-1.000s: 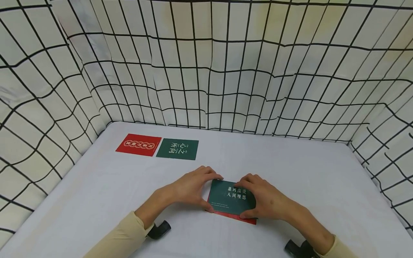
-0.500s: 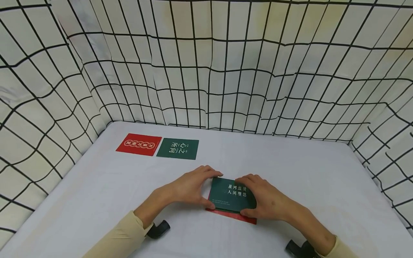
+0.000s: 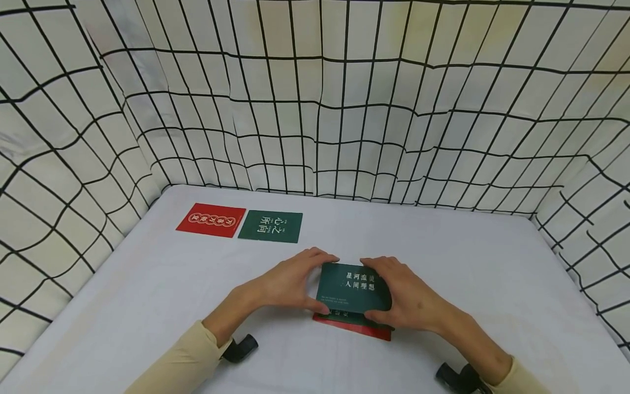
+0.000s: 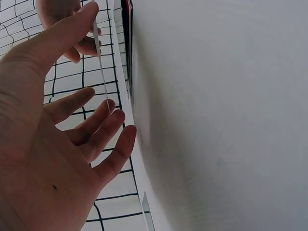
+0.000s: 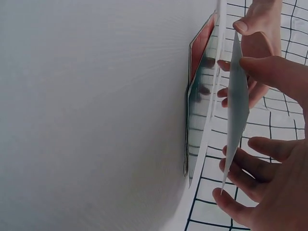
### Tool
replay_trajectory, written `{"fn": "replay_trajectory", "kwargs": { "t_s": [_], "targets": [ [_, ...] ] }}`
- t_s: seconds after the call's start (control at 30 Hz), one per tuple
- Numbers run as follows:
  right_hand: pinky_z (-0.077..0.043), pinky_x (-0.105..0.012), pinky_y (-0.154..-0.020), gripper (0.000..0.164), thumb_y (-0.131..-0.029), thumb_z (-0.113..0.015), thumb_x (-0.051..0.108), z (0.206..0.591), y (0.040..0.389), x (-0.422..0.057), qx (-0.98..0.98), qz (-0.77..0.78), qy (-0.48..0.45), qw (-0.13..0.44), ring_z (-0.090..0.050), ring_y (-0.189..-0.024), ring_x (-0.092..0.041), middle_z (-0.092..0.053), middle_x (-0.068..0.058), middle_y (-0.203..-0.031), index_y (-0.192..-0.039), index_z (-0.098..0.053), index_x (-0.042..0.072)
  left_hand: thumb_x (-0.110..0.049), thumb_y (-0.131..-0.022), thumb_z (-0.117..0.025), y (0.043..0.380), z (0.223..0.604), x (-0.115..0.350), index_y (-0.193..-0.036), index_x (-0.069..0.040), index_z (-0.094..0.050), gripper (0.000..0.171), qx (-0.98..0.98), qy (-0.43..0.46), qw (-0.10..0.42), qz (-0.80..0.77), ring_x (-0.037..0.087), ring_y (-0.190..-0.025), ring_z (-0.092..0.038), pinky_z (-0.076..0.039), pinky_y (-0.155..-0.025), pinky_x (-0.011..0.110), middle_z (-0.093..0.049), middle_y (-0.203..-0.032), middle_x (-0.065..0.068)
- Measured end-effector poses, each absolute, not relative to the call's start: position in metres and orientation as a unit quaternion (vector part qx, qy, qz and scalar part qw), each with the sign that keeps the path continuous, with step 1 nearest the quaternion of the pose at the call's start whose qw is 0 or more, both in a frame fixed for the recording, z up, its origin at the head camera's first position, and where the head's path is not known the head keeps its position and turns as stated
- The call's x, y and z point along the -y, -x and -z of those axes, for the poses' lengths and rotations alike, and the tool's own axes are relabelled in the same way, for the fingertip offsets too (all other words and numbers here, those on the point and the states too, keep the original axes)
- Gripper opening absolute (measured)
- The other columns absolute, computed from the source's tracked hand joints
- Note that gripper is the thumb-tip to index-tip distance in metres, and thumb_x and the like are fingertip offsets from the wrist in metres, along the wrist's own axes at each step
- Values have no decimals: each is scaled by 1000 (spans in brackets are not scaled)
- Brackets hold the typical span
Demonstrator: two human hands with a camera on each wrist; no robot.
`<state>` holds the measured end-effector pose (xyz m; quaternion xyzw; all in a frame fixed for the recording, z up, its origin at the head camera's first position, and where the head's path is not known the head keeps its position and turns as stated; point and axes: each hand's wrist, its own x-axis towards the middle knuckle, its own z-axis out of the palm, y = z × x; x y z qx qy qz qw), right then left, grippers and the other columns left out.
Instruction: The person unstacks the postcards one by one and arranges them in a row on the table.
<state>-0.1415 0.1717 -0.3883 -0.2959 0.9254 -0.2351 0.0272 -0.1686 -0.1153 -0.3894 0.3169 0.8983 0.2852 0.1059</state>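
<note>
A dark green card [image 3: 344,289] with pale Chinese characters is raised off the small pile, held between both hands. My left hand [image 3: 290,282] grips its left end, thumb on the near edge and fingertips at the far edge. My right hand [image 3: 410,295] grips the right end the same way. The right wrist view shows the lifted card [image 5: 237,101] nearly edge-on, apart from the pile. Underneath lie another green card [image 3: 340,316], mostly hidden, and a red card [image 3: 355,328] whose near edge sticks out.
Farther left on the white-covered table [image 3: 147,306], a red card [image 3: 211,220] and a green card [image 3: 270,226] lie side by side. A black grid net [image 3: 344,126] over white cloth rises behind and along both sides.
The top green card has come up off the pile and shifted slightly away from the person, uncovering part of the green card below. Both hands have risen with it.
</note>
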Motion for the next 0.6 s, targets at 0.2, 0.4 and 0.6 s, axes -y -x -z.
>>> {"fn": "replay_trajectory", "kwargs": {
  "t_s": [0.2,0.4,0.6],
  "targets": [
    [-56,-52,-102,87,-78,-90,39,389,145,-172,-923,239,301,11,-53,-129,-20,-59,0,-143,-151,-48,16,-40,-75,-92,171,388,116,-153,-19,-50,91,-897,-315,84,-297,20,-137,-52,-52,-113,47,-54,-148,0],
    [-56,-51,-105,82,-79,-90,38,388,148,-171,-923,238,304,-1,-53,-132,-23,-57,-2,-147,-148,-52,17,-40,-76,-92,174,388,118,-151,-19,-51,88,-898,-313,63,-302,21,-137,-53,-51,-113,47,-56,-148,-1],
    [-56,-54,-106,79,-79,-90,39,388,151,-173,-928,226,296,-10,-52,-137,-30,-53,-8,-152,-146,-55,16,-41,-76,-92,179,389,119,-148,-22,-54,83,-899,-314,49,-302,21,-138,-54,-50,-115,47,-56,-150,-2]
  ]
}}
